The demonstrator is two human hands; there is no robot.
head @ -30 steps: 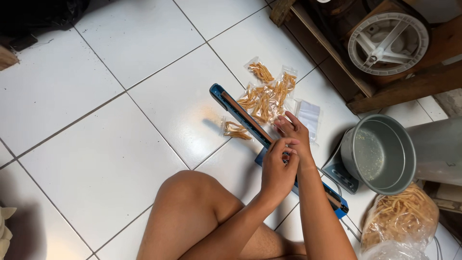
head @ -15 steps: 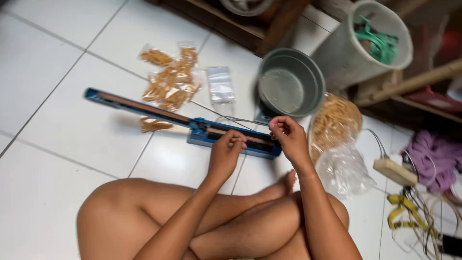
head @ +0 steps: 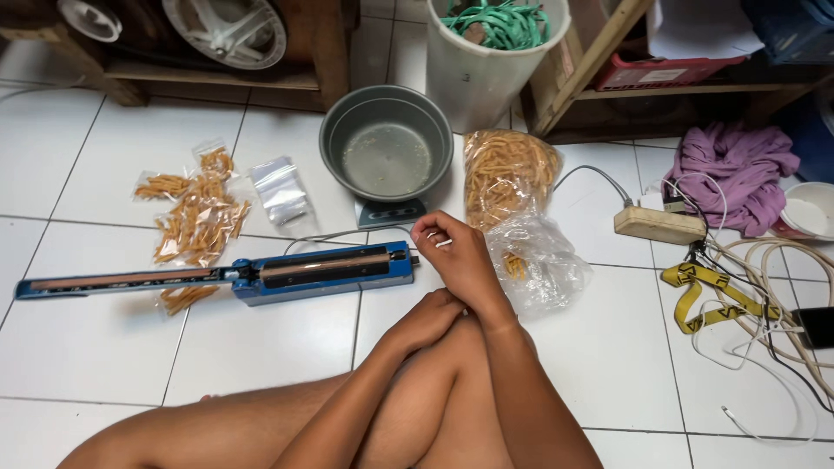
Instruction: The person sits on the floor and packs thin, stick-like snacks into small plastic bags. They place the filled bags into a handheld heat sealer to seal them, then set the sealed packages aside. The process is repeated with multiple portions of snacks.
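I sit on a white tiled floor with my knees drawn up. My right hand (head: 456,256) hovers with its fingers curled in, just right of the end of a blue bag sealer (head: 321,269); a thin pale sliver shows at its fingertips, too small to identify. My left hand (head: 426,317) rests on my knee under the right wrist, its fingers hidden. Several small sealed packets of orange snack sticks (head: 195,217) lie behind the sealer, beside an empty clear bag (head: 280,191). A large bag of snack sticks (head: 508,174) lies beyond my right hand.
A grey pot (head: 387,152) sits on a small scale (head: 391,213). Behind stand a white bucket (head: 491,61) and wooden shelving (head: 217,78). A crumpled clear bag (head: 543,260), power strip (head: 658,224), purple cloth (head: 738,174), yellow strap (head: 704,287) and loose cables (head: 782,339) lie at right.
Both hands have come off the sealer. The left hand dropped onto my knee and the right hand lifted just beyond the sealer's end. The view swung round to face the shelves.
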